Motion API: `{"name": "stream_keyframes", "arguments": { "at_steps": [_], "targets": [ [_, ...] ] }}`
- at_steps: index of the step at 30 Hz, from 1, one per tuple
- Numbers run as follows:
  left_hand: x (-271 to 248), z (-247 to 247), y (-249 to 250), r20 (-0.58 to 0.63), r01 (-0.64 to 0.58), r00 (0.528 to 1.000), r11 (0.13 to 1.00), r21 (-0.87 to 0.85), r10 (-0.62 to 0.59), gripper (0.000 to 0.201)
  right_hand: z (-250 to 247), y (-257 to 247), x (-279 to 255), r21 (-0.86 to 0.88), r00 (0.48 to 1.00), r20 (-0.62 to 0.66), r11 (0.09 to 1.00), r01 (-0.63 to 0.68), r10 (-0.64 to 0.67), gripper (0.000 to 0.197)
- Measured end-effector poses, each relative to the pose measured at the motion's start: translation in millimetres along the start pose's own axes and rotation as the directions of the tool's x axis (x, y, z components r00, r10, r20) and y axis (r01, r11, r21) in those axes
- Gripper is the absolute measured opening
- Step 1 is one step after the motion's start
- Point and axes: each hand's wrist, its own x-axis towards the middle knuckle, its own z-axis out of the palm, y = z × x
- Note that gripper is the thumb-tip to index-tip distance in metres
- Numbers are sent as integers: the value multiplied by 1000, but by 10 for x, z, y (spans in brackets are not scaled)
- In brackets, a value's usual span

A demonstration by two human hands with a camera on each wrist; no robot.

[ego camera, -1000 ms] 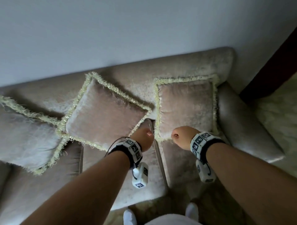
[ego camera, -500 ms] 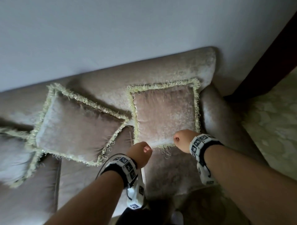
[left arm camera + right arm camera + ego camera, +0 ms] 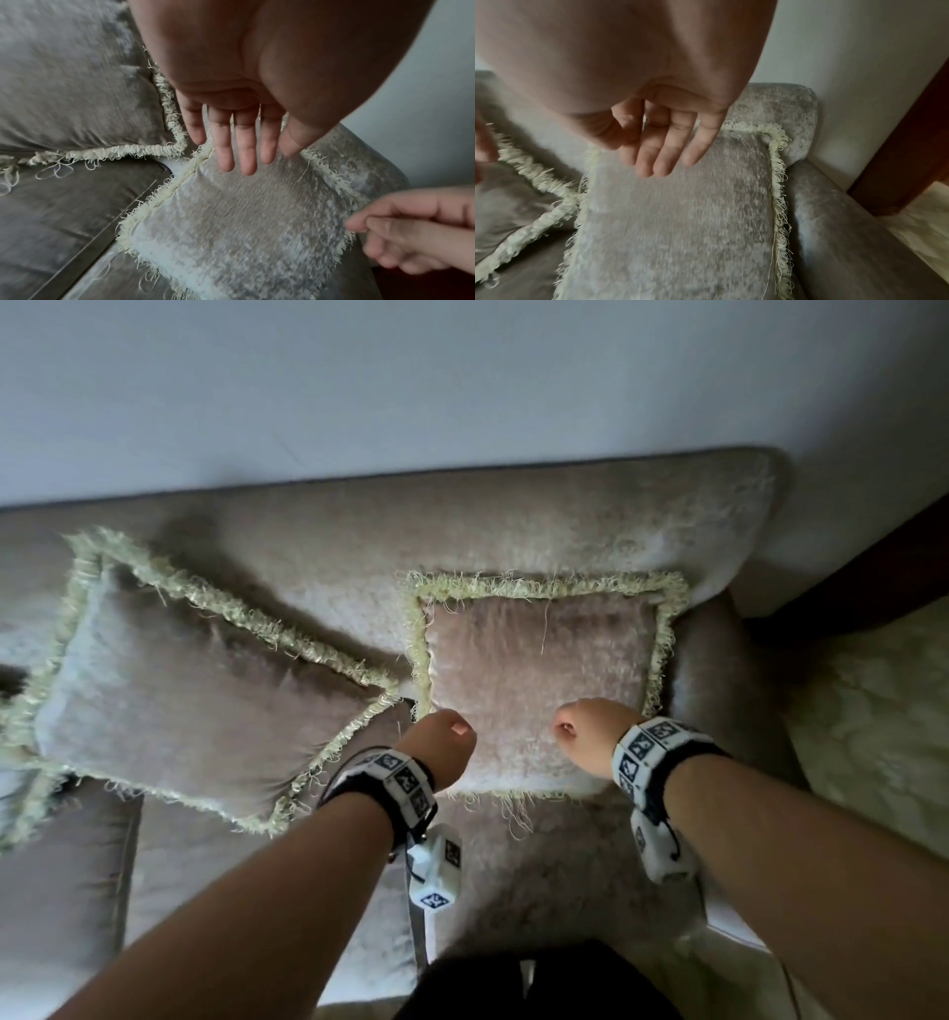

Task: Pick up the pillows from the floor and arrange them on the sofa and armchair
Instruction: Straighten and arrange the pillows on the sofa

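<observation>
At 9 o'clock, finds a tipped pillow, fringed, stood on one corner against the back of the sofa, right tip just beside the neighbouring fringe. Moving right, meets the left grip over the lower left corner of the square-set pillow, fingers straight and slightly spread, holding nothing. Puts that pillow at 1 o'clock from the left grip, leaning upright on the sofa back, right fringe against the armrest. Further right, shows the right grip at the pillow's lower right, fingers loosely bent, thumb near the forefinger, nothing plainly held. Cannot tell whether any fingertip brushes the pile or the fringe. Reads as the setting-down step for this pillow, all but finished. Next calls for lifting both grips clear without dragging the loose fringe, perhaps squaring the tipped neighbour, then turning away to look for pillows left on the floor. Shows neither those nor the armchair from here.
</observation>
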Motion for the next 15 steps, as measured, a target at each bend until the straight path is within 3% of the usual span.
{"name": "stream_keyframes", "arguments": {
  "at_steps": [3, 5, 7, 9, 11, 15],
  "targets": [
    [205, -7, -10, 11, 70, 998, 996, -57, -70, 29, -128, 183, 421, -99, 1000, -14, 995, -13, 11, 19],
    [354, 25, -98, -5, 120, 993, 986, -115, -121, 29, -249, 258, 761, -255, 999, -4, 966, 32, -34, 18],
    [436, 49, -203, -43, 157, 985, 970, -187, -168, 23, -407, 275, 1021, -292, 997, -41, 955, 54, -69, 19],
    [508, 93, -325, -89, 219, 964, 941, -259, -249, 12, -547, 283, 1370, -251, 990, -97, 965, 77, -104, 33],
    [551, 176, -438, -94, 269, 946, 914, -304, -309, 16, -646, 285, 1666, -199, 981, -163, 977, 72, -105, 48],
    [557, 341, -537, -60, 335, 924, 874, -351, -378, 12, -683, 261, 2072, -226, 981, -165, 972, 63, -102, 64]
  ]
}}
